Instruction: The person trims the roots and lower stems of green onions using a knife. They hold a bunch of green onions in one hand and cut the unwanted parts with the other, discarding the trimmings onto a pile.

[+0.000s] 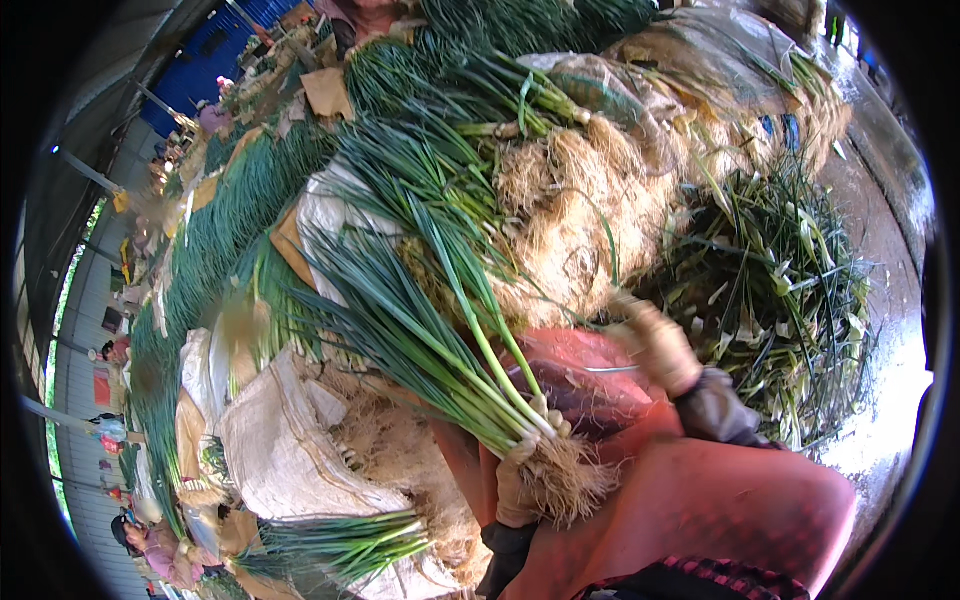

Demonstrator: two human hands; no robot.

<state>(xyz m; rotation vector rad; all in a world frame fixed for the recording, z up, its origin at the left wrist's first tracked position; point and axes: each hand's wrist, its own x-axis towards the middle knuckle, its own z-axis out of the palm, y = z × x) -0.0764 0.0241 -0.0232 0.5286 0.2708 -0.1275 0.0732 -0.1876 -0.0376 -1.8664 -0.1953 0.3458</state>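
My left hand (517, 487), in a tan glove, grips a bunch of green onions (472, 382) just above its bushy pale roots. The long dark green leaves of the bunch point to the upper left, over the red apron (735, 487) on my lap. My right hand (660, 341), gloved too and blurred, is lifted to the right of the bunch, near a thin strand of leaf; whether it holds this strand I cannot tell. Beyond it lies a pile of green onions (420, 165) with a mass of tan roots (562, 217) facing me.
A heap of stripped leaves (780, 300) lies on the wet floor (885, 202) to the right. White woven sacks (292, 442) and a smaller green onion bundle (360, 540) are at the left. Long rows of green onions (232, 202) stretch away. A person (165, 551) sits at the lower left.
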